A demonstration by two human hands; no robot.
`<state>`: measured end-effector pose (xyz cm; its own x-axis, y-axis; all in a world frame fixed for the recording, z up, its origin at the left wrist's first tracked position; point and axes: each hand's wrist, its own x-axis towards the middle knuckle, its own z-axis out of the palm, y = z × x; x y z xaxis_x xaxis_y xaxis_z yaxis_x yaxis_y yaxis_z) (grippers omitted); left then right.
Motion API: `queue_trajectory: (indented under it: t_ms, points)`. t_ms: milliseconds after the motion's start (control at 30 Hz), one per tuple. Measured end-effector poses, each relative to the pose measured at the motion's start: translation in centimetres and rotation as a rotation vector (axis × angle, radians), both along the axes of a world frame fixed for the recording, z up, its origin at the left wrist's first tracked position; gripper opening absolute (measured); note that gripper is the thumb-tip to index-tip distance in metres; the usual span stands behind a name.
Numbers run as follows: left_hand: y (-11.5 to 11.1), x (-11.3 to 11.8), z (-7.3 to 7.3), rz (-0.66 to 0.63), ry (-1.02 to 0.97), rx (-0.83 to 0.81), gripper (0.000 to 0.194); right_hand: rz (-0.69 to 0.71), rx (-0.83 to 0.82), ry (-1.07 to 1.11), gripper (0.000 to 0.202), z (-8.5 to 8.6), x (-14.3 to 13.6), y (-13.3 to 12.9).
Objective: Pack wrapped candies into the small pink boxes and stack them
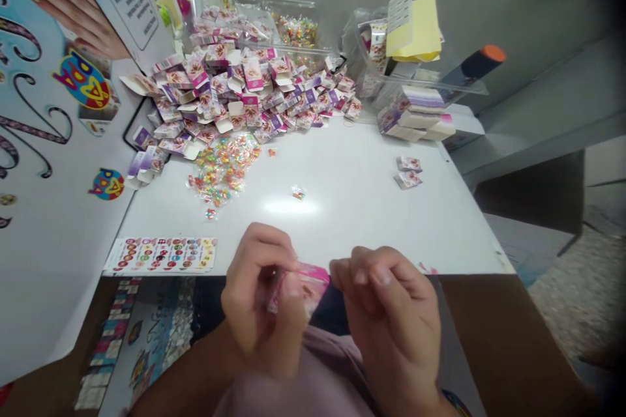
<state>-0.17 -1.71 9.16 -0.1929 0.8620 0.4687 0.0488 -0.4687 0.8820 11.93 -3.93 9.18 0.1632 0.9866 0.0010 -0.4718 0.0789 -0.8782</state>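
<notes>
Printed panel [53, 150], yellow paper [423, 29], orange-tipped dark tube [468, 69]

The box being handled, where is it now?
The pink-edged box is low centre in the head view, held in the left hand, beside the right hand.

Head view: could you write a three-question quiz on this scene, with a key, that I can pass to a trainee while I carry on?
1. Which hand holds the pink-edged box between thumb and fingers?
2. What lies loose on the white table, just in front of the left part of the heap of small boxes?
3. True or false: the printed sheets lie at the table's front edge, toward its left end.

Key:
1. The left hand; the right hand is beside the box, fingers curled.
2. Small clear packets with colourful contents.
3. True.
</notes>
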Motion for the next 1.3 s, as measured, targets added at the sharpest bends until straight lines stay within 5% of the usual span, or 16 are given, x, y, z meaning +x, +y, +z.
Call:
queue_trajectory:
  t_ms: [333,1067,1300]
  points:
    - [-0.9,0.1,2.3,-0.006,-0.014,-0.022,0.014,-0.092,-0.114,-0.077,0.025,-2.3,1.7,-0.3]
    - [-1.2,0.8,1.5,-0.029,0.03,0.134,0.017,-0.068,-0.064,-0.006,0.026,0.1,0.2,-0.4]
    - [-1.2,0.6,1.7,-0.043,-0.003,0.061,0.01,-0.011,0.033,0.05,0.022,0.6,0.2,-0.3]
